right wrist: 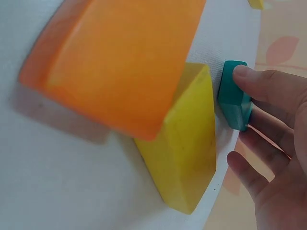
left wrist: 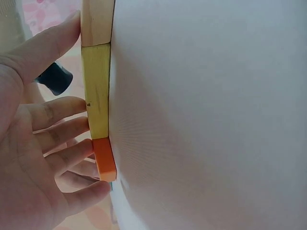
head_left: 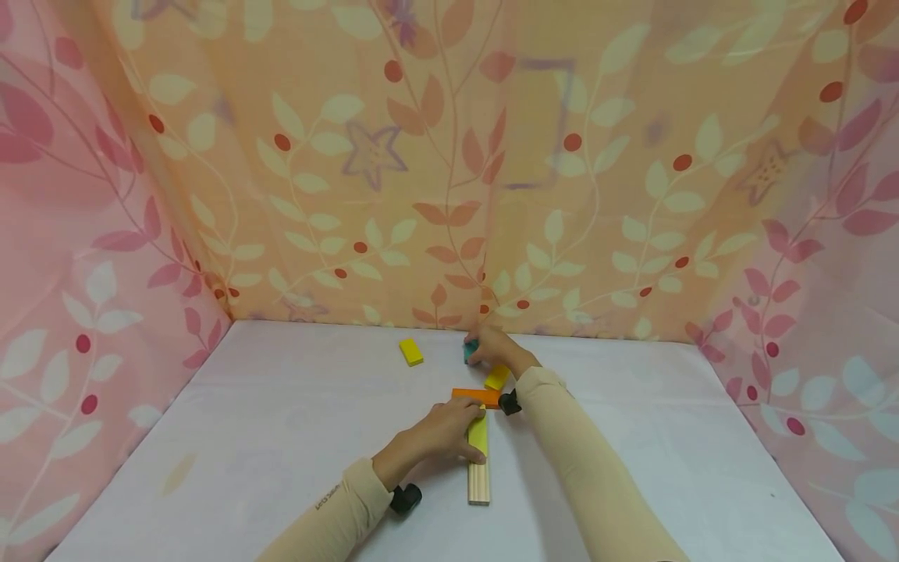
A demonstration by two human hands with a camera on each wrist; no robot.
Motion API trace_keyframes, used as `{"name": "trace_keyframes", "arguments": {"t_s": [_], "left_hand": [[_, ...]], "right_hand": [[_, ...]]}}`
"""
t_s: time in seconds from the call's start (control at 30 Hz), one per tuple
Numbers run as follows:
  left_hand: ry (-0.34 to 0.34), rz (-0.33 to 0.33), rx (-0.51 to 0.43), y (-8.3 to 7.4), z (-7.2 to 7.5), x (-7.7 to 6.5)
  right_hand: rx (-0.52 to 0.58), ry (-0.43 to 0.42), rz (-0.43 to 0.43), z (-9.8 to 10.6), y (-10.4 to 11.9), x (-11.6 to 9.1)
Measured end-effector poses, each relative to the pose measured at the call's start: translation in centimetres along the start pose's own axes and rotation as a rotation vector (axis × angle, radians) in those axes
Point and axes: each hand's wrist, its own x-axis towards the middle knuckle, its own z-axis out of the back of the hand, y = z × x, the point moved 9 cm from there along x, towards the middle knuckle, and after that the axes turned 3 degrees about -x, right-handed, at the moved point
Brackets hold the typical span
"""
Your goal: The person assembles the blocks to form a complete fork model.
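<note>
At the back of the table my right hand (head_left: 497,349) pinches a teal block (right wrist: 233,95) between thumb and fingers. My left hand (head_left: 444,432) lies over a row of blocks, its fingers extended and fingertips touching them. In the left wrist view, this row runs from a plain wooden block (left wrist: 97,21) through a yellow-green block (left wrist: 97,91) to an orange block (left wrist: 105,160). The left thumb is at the wooden block. The orange block lies crosswise at the row's far end. A yellow block (right wrist: 192,143) sits just beyond it, under the right wrist.
Another yellow block (head_left: 410,352) lies alone toward the back, left of the teal one. White cloth (head_left: 232,437) covers the table. Floral fabric (head_left: 449,156) hangs along the back and both sides. A black wrist device (head_left: 406,499) is by the left cuff.
</note>
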Motion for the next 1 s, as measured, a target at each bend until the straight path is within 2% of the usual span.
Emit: {"name": "trace_keyframes", "arguments": {"t_s": [0.63, 1.0], "left_hand": [[0.007, 0.004, 0.01, -0.1, 0.0, 0.2], [0.006, 0.021, -0.037, 0.2, 0.0, -0.1]], "right_hand": [[-0.004, -0.003, 0.004, 1.0, -0.3, -0.8], [-0.042, -0.014, 0.068, 1.4, 0.4, -1.8]]}}
